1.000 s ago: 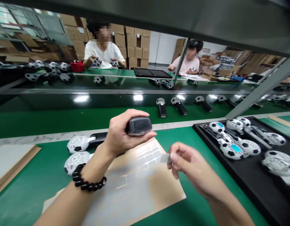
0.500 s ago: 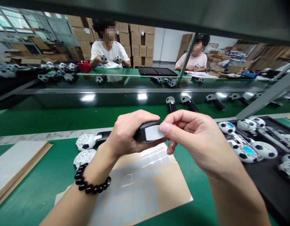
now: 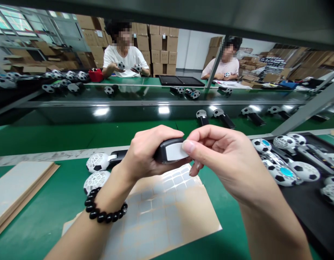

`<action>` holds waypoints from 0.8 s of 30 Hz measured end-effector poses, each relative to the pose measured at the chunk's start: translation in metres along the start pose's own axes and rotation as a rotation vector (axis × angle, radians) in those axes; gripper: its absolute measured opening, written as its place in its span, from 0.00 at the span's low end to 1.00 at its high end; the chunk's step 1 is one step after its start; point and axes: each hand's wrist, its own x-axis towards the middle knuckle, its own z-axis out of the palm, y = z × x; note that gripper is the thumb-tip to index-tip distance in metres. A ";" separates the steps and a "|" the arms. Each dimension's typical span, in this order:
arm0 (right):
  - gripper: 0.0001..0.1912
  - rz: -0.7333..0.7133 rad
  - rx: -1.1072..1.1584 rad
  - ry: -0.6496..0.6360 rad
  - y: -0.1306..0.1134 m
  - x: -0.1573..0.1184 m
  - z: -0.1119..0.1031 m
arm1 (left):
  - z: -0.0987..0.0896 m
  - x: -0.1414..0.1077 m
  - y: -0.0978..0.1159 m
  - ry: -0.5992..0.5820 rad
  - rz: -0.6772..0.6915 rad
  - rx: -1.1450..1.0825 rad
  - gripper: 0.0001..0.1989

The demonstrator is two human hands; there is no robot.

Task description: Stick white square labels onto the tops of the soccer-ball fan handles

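My left hand (image 3: 148,155) grips a black handle (image 3: 163,151), with a beaded black bracelet (image 3: 103,211) on its wrist. A white rectangular label (image 3: 176,151) lies flat on the handle's end face. My right hand (image 3: 221,159) pinches that label against the handle, thumb on top. Below both hands, a tan backing sheet (image 3: 167,213) carries rows of pale labels. Two white-and-black football-patterned devices (image 3: 98,162) lie on the green bench left of the sheet, and a black handle (image 3: 118,154) extends from the upper one behind my left hand.
A black tray (image 3: 313,202) at the right holds several football-patterned parts. A stack of card sheets (image 3: 20,187) lies at the left. Beyond a green belt (image 3: 75,139) carrying handled football devices, two seated co-workers (image 3: 123,54) each handle similar parts among stacked cartons.
My right hand has risen from over the sheet to the handle, carrying the label onto its end. The handle has turned its end toward my right hand. The last half second shows little movement.
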 end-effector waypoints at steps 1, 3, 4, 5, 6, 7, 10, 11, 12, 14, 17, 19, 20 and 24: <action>0.07 -0.008 -0.016 0.002 0.000 -0.001 0.000 | 0.000 0.000 0.000 -0.002 -0.005 -0.004 0.16; 0.05 -0.043 -0.081 0.000 -0.001 -0.002 -0.001 | -0.001 -0.001 -0.001 -0.002 -0.014 -0.014 0.16; 0.06 -0.075 -0.133 0.014 -0.001 -0.002 -0.002 | -0.001 -0.002 -0.002 -0.005 -0.015 -0.019 0.16; 0.06 -0.116 -0.197 0.044 -0.001 -0.003 -0.002 | -0.001 -0.002 -0.003 -0.007 -0.019 -0.022 0.17; 0.08 -0.161 -0.265 0.094 0.000 -0.003 -0.003 | -0.001 -0.002 -0.004 -0.007 -0.025 -0.026 0.17; 0.09 -0.201 -0.326 0.154 0.001 -0.003 -0.003 | -0.001 -0.003 -0.005 -0.003 -0.037 -0.030 0.18; 0.09 -0.206 -0.375 0.223 0.007 -0.002 0.002 | -0.001 -0.004 -0.007 0.016 -0.062 -0.041 0.18; 0.12 -0.165 -0.362 0.187 0.009 -0.001 0.004 | 0.000 -0.005 -0.007 0.019 -0.065 -0.050 0.17; 0.16 -0.117 -0.338 0.134 0.012 0.001 0.006 | -0.001 -0.006 -0.006 0.017 -0.060 -0.063 0.16; 0.23 -0.019 -0.245 -0.018 0.018 0.007 0.007 | -0.001 -0.007 -0.005 0.007 -0.054 -0.086 0.15; 0.20 0.056 -0.142 -0.129 0.030 0.022 -0.006 | -0.001 -0.007 -0.010 -0.055 -0.046 -0.123 0.18; 0.17 0.060 -0.180 -0.047 0.040 0.028 -0.021 | 0.002 -0.005 -0.024 -0.110 -0.052 -0.148 0.24; 0.15 0.061 -0.225 0.010 0.046 0.027 -0.028 | 0.005 -0.003 -0.036 -0.145 -0.069 -0.130 0.27; 0.12 0.131 -0.404 0.000 0.070 0.005 -0.045 | 0.022 0.003 -0.098 -0.534 -0.204 0.242 0.25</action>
